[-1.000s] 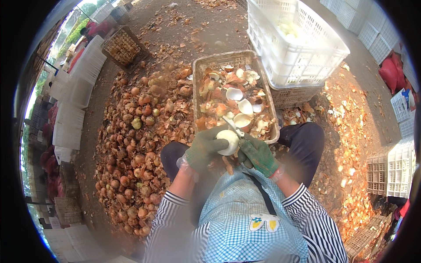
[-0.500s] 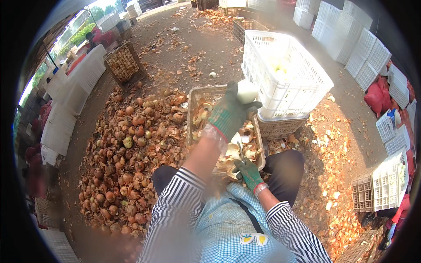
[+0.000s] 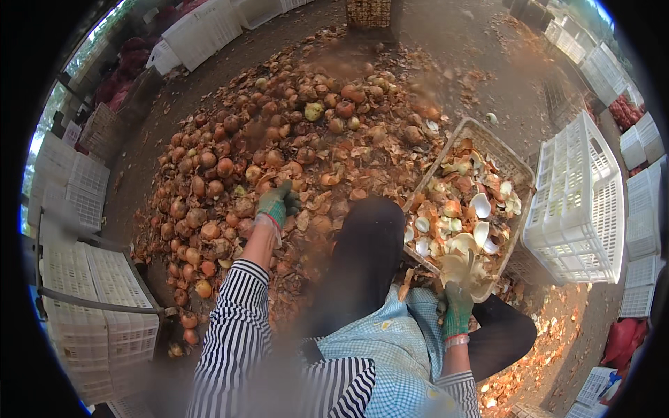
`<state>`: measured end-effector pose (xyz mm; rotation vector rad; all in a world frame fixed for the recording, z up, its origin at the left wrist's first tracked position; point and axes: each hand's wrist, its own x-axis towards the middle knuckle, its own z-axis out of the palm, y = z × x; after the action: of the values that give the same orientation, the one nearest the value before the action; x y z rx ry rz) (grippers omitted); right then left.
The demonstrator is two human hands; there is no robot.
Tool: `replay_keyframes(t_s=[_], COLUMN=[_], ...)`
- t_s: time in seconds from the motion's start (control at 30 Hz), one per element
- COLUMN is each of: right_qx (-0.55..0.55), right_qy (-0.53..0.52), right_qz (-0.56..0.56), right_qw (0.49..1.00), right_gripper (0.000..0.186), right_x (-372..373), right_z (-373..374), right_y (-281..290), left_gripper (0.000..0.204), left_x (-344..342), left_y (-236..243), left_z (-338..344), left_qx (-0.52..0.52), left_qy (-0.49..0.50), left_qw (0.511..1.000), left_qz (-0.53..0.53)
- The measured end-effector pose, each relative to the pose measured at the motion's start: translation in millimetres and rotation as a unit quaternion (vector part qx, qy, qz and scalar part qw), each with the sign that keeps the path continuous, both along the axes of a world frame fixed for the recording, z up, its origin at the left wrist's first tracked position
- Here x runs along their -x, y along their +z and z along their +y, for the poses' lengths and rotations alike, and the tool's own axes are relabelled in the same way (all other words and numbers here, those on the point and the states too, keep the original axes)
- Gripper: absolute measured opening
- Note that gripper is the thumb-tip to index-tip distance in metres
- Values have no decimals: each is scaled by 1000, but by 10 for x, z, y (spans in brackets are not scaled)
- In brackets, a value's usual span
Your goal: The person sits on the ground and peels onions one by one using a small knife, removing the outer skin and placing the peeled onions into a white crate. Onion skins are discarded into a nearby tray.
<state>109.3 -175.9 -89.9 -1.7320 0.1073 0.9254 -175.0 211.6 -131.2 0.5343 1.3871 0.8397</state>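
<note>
My left hand [image 3: 277,200], in a green glove, reaches over a heap of unpeeled onions [image 3: 224,167] on the ground. Its fingers are apart, and no onion shows in it. In a matching glove, my right hand [image 3: 456,306] is closed around a small knife [image 3: 469,265] by my right knee. The blade points away from me, over the near edge of a shallow crate [image 3: 426,182]. Onion skins and pale peeled layers [image 3: 481,205] fill that crate.
A tall white plastic crate [image 3: 575,202] stands right of the skin crate. More white crates [image 3: 104,306] are stacked at the left, and a brown crate [image 3: 369,12] sits beyond the heap. Loose skins [image 3: 550,334] litter the ground at right.
My left hand has let go of a peeled white onion it held near the white crate and swung left to the heap. The view has turned left. The knife stays in my right hand.
</note>
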Motion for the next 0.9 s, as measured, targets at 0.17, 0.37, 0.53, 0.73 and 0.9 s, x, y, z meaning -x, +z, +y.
replay_keyframes(t_s=[0.17,0.37,0.53,0.73,0.9], right_qx=[-36,45,64,84,132], right_qy=[145,63,107,67,48], right_qz=[-188,-89,-119,-28,10], right_qw=[971,993,985,994,990], right_gripper=[34,19,16,23,26], right_x=[-429,-393,-94,114,47], right_z=[410,1204,1381,1610,1628], right_y=[-277,9,-496,-360,-350], left_gripper=[28,40,40,33,41], left_x=[2069,1813,502,-281,-706], left_y=[-1353,-1925,-1360,-1346,-1660], left_z=[-1376,-1736,-100,1260,2008], left_qx=[175,114,26,-106,-129], left_qy=[82,-211,-339,-330,-342], left_qw=[963,889,799,773,720], left_qz=[188,391,496,531,590])
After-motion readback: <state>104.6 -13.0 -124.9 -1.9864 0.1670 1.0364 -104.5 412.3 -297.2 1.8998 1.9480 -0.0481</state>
